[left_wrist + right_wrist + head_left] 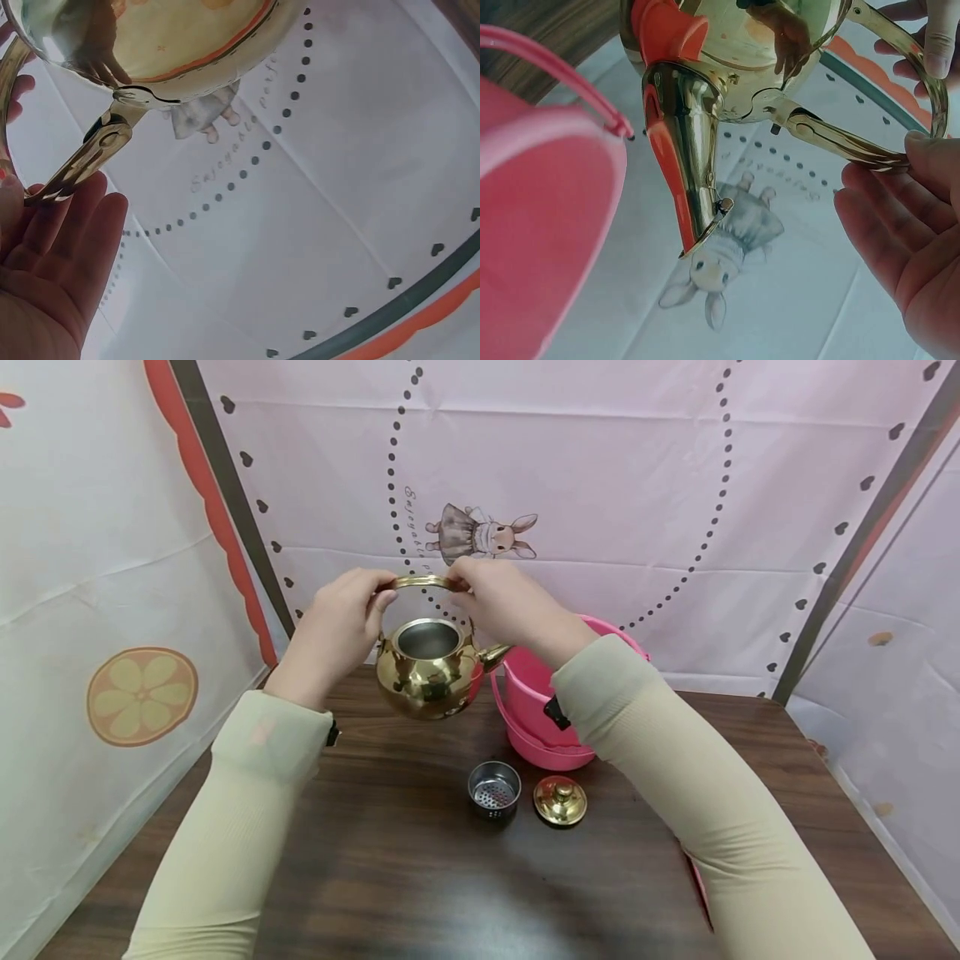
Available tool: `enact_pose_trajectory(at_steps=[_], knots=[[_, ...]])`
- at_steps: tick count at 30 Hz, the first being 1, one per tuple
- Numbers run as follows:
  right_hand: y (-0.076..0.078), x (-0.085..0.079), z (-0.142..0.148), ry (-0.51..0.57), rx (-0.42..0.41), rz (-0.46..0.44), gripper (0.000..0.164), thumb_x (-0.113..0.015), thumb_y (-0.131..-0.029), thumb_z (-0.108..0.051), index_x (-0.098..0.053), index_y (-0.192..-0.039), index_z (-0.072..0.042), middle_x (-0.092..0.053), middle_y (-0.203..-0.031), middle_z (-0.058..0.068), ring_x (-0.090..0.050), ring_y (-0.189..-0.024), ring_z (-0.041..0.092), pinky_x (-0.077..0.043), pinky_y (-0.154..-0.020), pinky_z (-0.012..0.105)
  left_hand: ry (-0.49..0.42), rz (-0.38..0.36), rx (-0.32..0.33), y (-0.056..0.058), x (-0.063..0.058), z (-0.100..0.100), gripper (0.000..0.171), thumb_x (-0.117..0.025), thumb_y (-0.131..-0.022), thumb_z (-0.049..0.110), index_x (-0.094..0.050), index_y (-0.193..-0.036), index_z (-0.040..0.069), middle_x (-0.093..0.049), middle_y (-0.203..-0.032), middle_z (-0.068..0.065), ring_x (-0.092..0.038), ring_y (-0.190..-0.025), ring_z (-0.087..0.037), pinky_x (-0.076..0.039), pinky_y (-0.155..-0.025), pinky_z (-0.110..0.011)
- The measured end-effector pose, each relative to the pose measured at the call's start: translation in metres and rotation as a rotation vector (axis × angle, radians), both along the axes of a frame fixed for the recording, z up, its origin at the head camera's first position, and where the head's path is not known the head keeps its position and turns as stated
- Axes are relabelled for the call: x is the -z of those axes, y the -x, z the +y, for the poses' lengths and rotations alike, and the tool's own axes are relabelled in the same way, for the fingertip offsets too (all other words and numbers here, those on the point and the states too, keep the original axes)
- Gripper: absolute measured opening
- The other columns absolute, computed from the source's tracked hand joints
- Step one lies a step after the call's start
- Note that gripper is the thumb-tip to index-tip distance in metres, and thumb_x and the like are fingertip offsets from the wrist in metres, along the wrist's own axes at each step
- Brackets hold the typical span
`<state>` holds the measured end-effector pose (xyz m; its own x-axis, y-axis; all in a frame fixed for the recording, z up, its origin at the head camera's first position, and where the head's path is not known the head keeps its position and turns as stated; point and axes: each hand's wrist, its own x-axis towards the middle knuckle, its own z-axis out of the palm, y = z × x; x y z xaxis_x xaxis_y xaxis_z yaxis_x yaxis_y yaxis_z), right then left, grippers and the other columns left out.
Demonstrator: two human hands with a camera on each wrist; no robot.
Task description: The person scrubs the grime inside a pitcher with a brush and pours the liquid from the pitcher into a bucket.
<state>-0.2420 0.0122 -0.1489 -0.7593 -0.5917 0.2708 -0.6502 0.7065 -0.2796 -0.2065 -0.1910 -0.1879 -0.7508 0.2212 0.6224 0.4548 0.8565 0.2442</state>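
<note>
A shiny gold teapot (427, 681) hangs in the air by its raised hoop handle (423, 582), its lid off and its round mouth showing a grey inside. The left hand (341, 622) pinches the handle's left end between thumb and fingers. At the handle's other end the right hand (510, 606) pinches it too, above the spout (694, 150), which points right toward a pink bucket (551, 752). Below on the table stand a perforated metal strainer basket (494, 789) and, beside it, the gold teapot lid (561, 801), knob up.
The dark wooden table (390, 877) is bordered by printed cloth walls (600, 468) at the back and sides. The bucket stands near the back, partly behind the right forearm, its pink handle hanging down. A thin red-edged item (697, 885) shows beside the right sleeve.
</note>
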Motion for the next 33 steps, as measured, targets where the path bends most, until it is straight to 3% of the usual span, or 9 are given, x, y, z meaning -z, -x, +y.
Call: enact_pose_trajectory(at_steps=[13,33], knots=[[0.001,-0.014,0.024,0.054,0.026,-0.004,0.024,-0.056,-0.095,-0.013,-0.057,-0.119,-0.005,-0.064,-0.12,0.011,-0.059,-0.114,0.022,-0.047,-0.097,0.032,0.092,-0.024,0.025,0.003,-0.024,0.023,0.026,-0.045,-0.101,0.019,-0.058,-0.116,0.002,-0.062,-0.108,-0.014,-0.059,-0.098,-0.028,-0.049,-0.087,-0.044],[-0.005,-0.038,0.068,0.091,0.056,0.059,0.023,-0.056,-0.095,-0.011,-0.058,-0.116,-0.002,-0.064,-0.119,0.012,-0.061,-0.113,0.023,-0.048,-0.096,0.035,0.14,0.006,0.106,0.009,-0.055,0.062,0.026,-0.045,-0.101,0.021,-0.057,-0.115,0.003,-0.061,-0.107,-0.011,-0.058,-0.099,-0.025,-0.048,-0.091,-0.039]])
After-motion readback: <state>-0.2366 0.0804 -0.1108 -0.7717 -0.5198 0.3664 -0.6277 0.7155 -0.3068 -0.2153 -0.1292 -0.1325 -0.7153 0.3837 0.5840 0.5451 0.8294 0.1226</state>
